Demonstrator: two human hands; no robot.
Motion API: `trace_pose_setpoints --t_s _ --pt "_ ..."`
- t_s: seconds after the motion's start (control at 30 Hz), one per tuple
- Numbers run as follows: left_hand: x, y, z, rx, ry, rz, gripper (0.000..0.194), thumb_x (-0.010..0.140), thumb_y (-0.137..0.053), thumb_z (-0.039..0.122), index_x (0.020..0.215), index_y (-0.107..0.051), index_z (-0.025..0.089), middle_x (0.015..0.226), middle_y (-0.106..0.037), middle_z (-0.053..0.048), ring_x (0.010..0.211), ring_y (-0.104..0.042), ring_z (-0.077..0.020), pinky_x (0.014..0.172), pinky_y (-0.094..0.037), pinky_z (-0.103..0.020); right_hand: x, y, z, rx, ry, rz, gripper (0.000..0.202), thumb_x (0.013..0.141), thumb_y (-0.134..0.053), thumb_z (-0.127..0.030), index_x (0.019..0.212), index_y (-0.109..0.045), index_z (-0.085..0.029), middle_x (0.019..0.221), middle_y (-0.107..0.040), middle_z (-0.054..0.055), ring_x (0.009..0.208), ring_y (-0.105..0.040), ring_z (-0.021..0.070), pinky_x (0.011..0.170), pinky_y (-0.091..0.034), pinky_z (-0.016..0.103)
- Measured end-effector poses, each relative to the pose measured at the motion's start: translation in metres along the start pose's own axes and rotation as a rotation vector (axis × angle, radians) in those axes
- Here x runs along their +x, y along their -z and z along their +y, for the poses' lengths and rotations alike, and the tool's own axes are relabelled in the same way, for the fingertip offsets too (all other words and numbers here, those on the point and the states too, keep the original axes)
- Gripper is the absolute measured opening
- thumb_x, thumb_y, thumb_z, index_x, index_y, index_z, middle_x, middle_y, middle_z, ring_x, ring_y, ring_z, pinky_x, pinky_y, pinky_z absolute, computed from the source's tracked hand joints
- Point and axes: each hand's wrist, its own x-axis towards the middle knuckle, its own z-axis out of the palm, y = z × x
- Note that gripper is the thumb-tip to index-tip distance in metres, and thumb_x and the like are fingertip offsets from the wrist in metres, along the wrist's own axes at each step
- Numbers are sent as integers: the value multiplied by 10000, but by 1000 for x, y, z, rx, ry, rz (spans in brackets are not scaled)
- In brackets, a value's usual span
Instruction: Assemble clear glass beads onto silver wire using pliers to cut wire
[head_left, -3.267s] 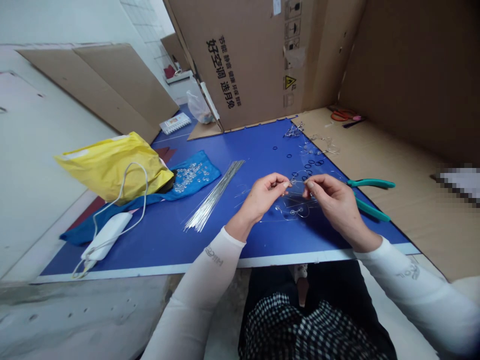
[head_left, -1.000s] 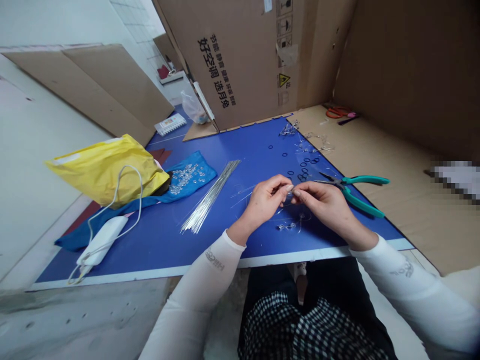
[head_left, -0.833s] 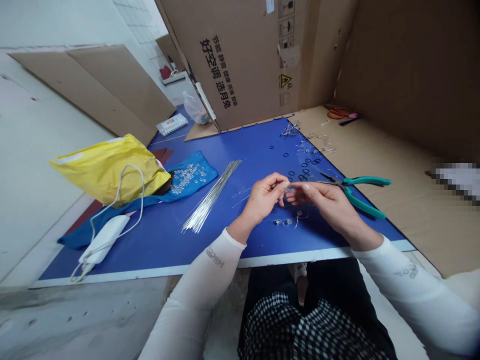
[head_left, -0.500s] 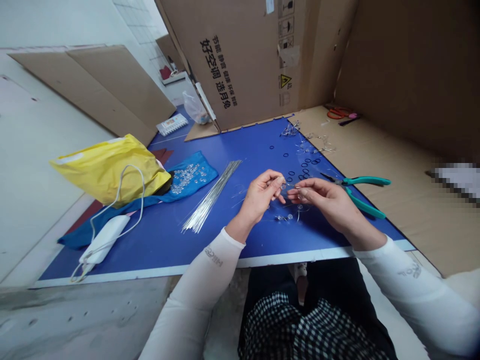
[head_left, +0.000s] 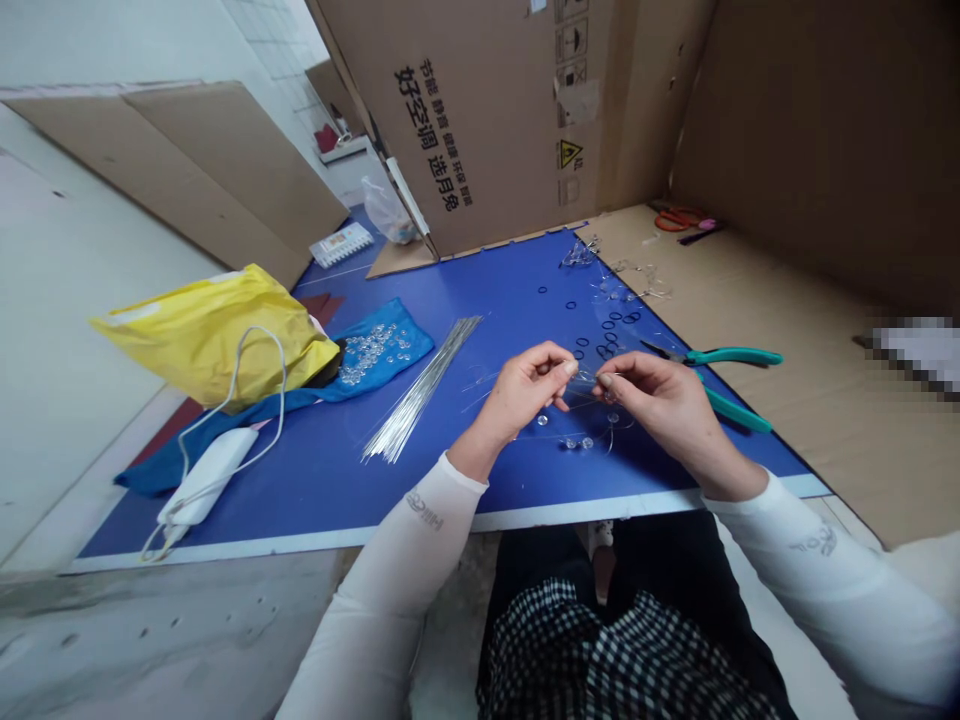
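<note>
Thin wire with clear beads [head_left: 587, 443] hangs below and between my two hands over the blue table. My left hand [head_left: 529, 392] pinches part of the wire between thumb and index finger. Close on its right, my right hand [head_left: 658, 398] has thumb and index finger closed on the wire too. A loose clear bead [head_left: 542, 420] lies under my left hand. Black rings [head_left: 611, 338] are scattered just beyond the fingers. Green-handled pliers [head_left: 735, 357] rest right of my right hand, partly on the cardboard.
A bundle of silvery wires [head_left: 424, 390] lies left of my hands. Further left are clear beads [head_left: 371, 350] on a blue cloth [head_left: 411, 345], a yellow bag [head_left: 217, 335] and a white power strip [head_left: 210, 475]. Orange scissors [head_left: 679, 218] lie at the back right, by cardboard walls [head_left: 510, 120].
My hands remain close together, with the fingertips slightly further apart. The beads hanging below them have shifted a little to the right.
</note>
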Motion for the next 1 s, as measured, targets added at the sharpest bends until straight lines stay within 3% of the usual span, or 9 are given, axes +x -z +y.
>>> trace_pose_setpoints --t_s 0.6,1.0 --pt "-2 -1 -2 133 -70 -7 212 881 -665 383 880 -641 172 647 -570 50 513 -537 -55 530 -497 -192 -1 2 2 -216 133 -3 81 873 -641 -259 840 -698 -212 735 -708 6 665 -641 154 644 -476 289" --pt "-2 2 3 197 -57 -48 221 874 -680 381 863 -651 162 667 -603 27 536 -571 -62 551 -475 -194 -2 3 -1 -262 117 3 111 879 -627 -277 833 -703 -211 734 -710 13 674 -642 166 655 -477 301"
